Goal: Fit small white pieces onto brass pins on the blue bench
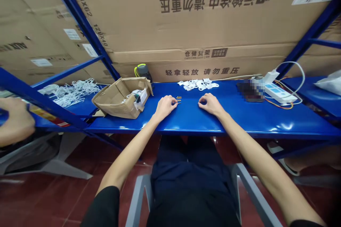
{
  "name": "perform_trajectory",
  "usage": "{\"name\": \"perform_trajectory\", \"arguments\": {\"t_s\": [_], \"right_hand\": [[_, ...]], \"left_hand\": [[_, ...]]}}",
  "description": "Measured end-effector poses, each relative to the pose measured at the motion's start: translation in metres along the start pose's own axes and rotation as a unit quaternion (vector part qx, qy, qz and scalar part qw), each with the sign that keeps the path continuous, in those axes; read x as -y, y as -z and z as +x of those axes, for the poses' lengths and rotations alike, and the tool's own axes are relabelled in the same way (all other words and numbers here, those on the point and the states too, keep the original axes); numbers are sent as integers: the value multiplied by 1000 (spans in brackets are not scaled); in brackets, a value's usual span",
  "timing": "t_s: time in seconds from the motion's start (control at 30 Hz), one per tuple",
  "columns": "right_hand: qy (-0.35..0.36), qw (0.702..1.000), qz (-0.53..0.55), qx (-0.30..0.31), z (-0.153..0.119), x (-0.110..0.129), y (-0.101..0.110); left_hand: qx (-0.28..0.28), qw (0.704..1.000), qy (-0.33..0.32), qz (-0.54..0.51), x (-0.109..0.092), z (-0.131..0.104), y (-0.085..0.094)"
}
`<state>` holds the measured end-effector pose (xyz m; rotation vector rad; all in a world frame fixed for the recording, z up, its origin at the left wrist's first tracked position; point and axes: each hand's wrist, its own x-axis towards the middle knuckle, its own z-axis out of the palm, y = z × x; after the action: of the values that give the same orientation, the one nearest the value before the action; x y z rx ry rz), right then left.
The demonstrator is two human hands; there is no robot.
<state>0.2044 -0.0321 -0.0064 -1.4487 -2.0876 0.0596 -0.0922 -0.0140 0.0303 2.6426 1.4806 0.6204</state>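
Observation:
My left hand (166,107) rests on the blue shelf top (186,118) with its fingers curled and their tips together. Right at those fingertips lie a few small brass-coloured pins (179,98); whether one is pinched in the fingers is too small to tell. Across a short gap, my right hand (211,104) is also curled, thumb and fingers bent toward each other in a loop. Anything in that pinch is hidden. Beyond both hands, several flat white plastic pieces with round holes (200,84) lie in a loose pile.
An open cardboard box (114,108) with small packets stands left, a grey bottle (144,70) behind it. White cords (77,91) lie farther left, near another person's hand (16,120). At right are a blurred dark object (250,90) and a power strip (279,92). Blue posts (87,25) flank the shelf.

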Motion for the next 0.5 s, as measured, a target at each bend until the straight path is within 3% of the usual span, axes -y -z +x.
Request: {"name": "perform_trajectory", "arguments": {"t_s": [0.23, 0.4, 0.5], "right_hand": [[-53, 997, -41, -38, -3, -5, 2], [-53, 996, -54, -44, -4, 2, 3], [-47, 997, -56, -40, -4, 5, 3]], "left_hand": [[-41, 999, 30, 3, 10, -10, 6], [1, 1000, 30, 10, 34, -26, 28], [25, 999, 35, 18, 38, -30, 38]]}}
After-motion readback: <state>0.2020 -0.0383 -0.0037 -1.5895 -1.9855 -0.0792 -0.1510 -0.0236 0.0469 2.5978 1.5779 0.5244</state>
